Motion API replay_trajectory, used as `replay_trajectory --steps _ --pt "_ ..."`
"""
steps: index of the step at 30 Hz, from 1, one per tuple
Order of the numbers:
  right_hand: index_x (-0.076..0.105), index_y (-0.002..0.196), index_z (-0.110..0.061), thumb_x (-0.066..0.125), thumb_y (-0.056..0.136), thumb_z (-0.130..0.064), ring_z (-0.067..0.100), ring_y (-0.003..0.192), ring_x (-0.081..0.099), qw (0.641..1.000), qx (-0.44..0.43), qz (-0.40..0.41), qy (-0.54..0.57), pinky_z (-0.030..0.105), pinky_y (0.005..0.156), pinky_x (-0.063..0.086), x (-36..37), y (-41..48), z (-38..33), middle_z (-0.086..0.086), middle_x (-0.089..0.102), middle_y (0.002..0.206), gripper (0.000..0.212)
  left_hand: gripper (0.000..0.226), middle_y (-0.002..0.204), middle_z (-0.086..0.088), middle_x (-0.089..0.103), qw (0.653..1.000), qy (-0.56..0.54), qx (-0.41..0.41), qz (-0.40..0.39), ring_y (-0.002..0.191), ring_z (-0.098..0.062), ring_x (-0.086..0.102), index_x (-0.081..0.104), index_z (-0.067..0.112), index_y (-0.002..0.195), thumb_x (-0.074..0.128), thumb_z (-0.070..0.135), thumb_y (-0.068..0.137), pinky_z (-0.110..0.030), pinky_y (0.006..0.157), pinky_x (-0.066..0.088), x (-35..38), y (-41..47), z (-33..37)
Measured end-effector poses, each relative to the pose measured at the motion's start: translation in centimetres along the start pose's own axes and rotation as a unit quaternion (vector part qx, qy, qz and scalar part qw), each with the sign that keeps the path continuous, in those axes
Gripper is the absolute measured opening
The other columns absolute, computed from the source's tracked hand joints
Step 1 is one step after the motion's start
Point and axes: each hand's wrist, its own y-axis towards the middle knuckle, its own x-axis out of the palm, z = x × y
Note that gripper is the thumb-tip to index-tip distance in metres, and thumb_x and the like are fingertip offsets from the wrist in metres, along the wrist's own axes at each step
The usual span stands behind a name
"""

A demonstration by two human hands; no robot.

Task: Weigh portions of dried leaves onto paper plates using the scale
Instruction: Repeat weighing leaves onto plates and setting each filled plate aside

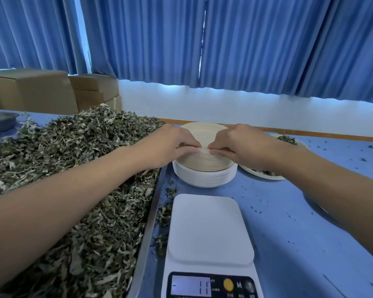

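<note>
A tall stack of paper plates (205, 166) stands behind the white scale (209, 229), whose platform is bare and whose display reads 11 with a minus sign. My left hand (170, 145) and my right hand (241, 145) meet at the near rim of the stack's top plate, fingertips pinching its edge. A big heap of dried leaves (73, 168) fills a metal tray (148, 229) on the left, under my left forearm. A paper plate holding leaves (286, 139) lies to the right, partly hidden by my right wrist.
Leaf crumbs are scattered over the blue table (299, 233). Cardboard boxes (52, 91) stand at the back left, beside a grey tray edge (0, 123). Blue curtains (202, 39) hang behind the table.
</note>
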Motion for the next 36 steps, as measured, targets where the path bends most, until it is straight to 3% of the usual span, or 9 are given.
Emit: replay_trajectory --steps 7,11,14,17,21,26,29,32,36 --pt "0.069 0.109 -0.021 0.037 0.108 -0.04 0.025 0.09 0.06 0.998 -0.016 -0.01 -0.057 0.043 0.082 0.05 -0.9 -0.1 -0.6 -0.002 0.069 0.095 0.037 0.02 0.11 0.007 0.076 0.999 -0.004 0.034 0.008 0.105 -0.008 0.066 0.079 0.015 0.11 0.066 0.024 0.097 -0.037 0.097 0.049 0.0 0.0 -0.1" --pt "0.069 0.109 -0.021 0.04 0.107 -0.036 0.027 0.091 0.061 0.999 -0.01 -0.017 -0.042 0.043 0.081 0.05 -1.4 -0.2 -0.8 0.0 0.07 0.095 0.033 0.02 0.11 0.001 0.076 0.997 0.035 0.067 -0.003 0.105 -0.017 0.068 0.077 0.011 0.11 0.062 0.02 0.1 -0.041 0.094 0.051 -0.3 -0.1 0.3" --pt "0.068 0.103 -0.022 0.04 0.107 -0.032 0.027 0.088 0.06 0.999 -0.013 -0.009 -0.051 0.043 0.079 0.051 -1.2 -0.2 -0.9 0.001 0.068 0.092 0.031 0.029 0.118 -0.001 0.071 0.984 0.141 0.1 -0.043 0.11 -0.022 0.065 0.071 0.011 0.12 0.05 0.023 0.106 -0.041 0.092 0.05 -0.4 -0.1 0.7" --pt "0.065 0.095 -0.018 0.038 0.108 -0.036 0.024 0.084 0.056 0.999 -0.017 0.003 -0.041 0.042 0.076 0.049 -0.9 -0.2 -0.7 0.001 0.065 0.087 0.036 0.033 0.125 0.003 0.059 0.941 0.303 0.1 -0.112 0.106 -0.02 0.062 0.055 0.018 0.133 0.032 0.026 0.11 -0.038 0.086 0.052 -0.3 -0.1 1.4" --pt "0.062 0.09 -0.018 0.034 0.108 -0.045 0.022 0.083 0.055 0.999 -0.006 0.006 -0.031 0.041 0.076 0.05 -0.8 -0.3 -0.6 -0.002 0.064 0.087 0.043 0.027 0.119 0.002 0.053 0.903 0.399 0.109 -0.119 0.094 -0.022 0.063 0.047 0.016 0.13 0.032 0.018 0.108 -0.035 0.075 0.055 -0.4 0.3 2.4" --pt "0.062 0.102 -0.022 0.023 0.1 -0.054 0.022 0.081 0.055 0.996 0.016 0.089 -0.021 0.038 0.071 0.046 -1.3 -1.2 -0.3 -0.007 0.057 0.09 0.051 0.031 0.114 -0.009 0.058 0.924 0.37 0.094 -0.004 0.097 -0.03 0.06 0.056 0.008 0.121 0.03 0.013 0.106 -0.045 0.075 0.054 -1.2 0.5 2.5" --pt "0.065 0.112 -0.019 0.038 0.106 -0.034 0.028 0.081 0.056 0.989 0.0 0.144 -0.033 0.043 0.077 0.048 -1.4 -2.3 -0.4 -0.002 0.061 0.091 0.032 0.028 0.099 -0.015 0.063 0.943 0.304 0.116 0.075 0.085 -0.033 0.061 0.066 0.0 0.108 0.04 0.011 0.102 -0.05 0.063 0.053 -2.5 -0.3 3.4" --pt "0.074 0.109 -0.012 0.058 0.102 -0.014 0.035 0.079 0.062 0.972 -0.038 0.233 0.001 0.047 0.068 0.051 -0.7 -4.4 -1.5 0.006 0.068 0.085 0.017 0.028 0.089 -0.011 0.066 0.956 0.232 0.139 0.115 0.077 -0.03 0.063 0.071 0.003 0.1 0.051 0.021 0.103 -0.044 0.064 0.053 -3.2 -2.3 4.6" --pt "0.076 0.106 -0.004 0.069 0.085 0.012 0.036 0.077 0.067 0.944 -0.081 0.321 0.006 0.045 0.058 0.053 1.3 -8.4 -4.2 0.009 0.073 0.09 0.027 0.039 0.083 -0.004 0.068 0.964 0.065 0.024 0.258 0.075 -0.017 0.061 0.072 0.005 0.093 0.044 0.028 0.106 -0.035 0.068 0.048 -3.8 -6.1 6.2"
